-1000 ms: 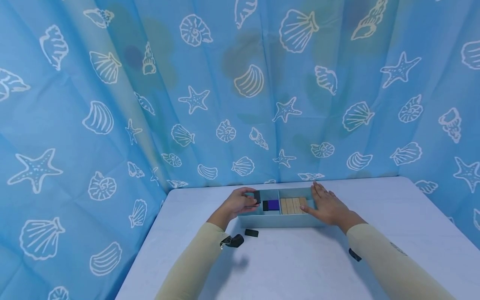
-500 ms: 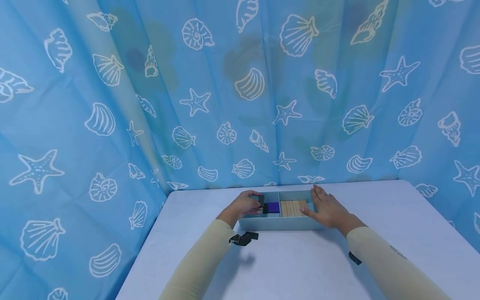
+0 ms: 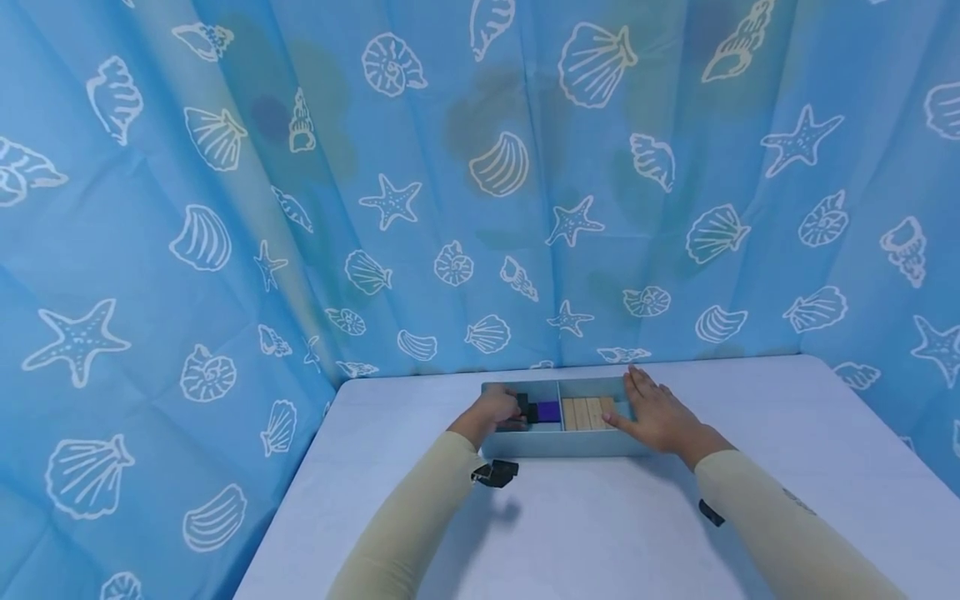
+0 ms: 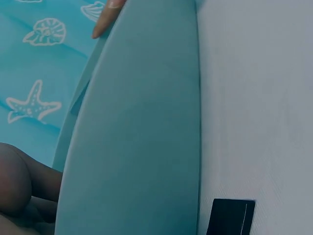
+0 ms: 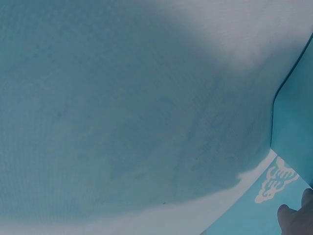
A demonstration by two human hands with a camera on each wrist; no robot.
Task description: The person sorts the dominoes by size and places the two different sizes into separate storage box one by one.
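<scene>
My left hand [image 3: 495, 406] reaches into the left compartment of a pale blue divided box [image 3: 570, 444] and pinches a black block [image 3: 522, 401]. Right beside that block lie another black block [image 3: 533, 414] and a purple block [image 3: 550, 412]. Several light wooden blocks [image 3: 587, 414] stand in a row in the right compartment. My right hand [image 3: 660, 417] rests on the box's right end, fingers straight and thumb by the wooden blocks. In the left wrist view, the box wall hides most of the left hand [image 4: 27, 183].
A loose black block [image 4: 231, 218] lies on the white table [image 3: 592, 525] in front of the box; the left wrist camera [image 3: 495, 474] overlaps its place in the head view. Behind the table hangs a blue shell-patterned curtain [image 3: 450, 217].
My left hand has moved right and down into the left compartment, bringing the black block up to the purple one. My right hand has stayed at the box's right end.
</scene>
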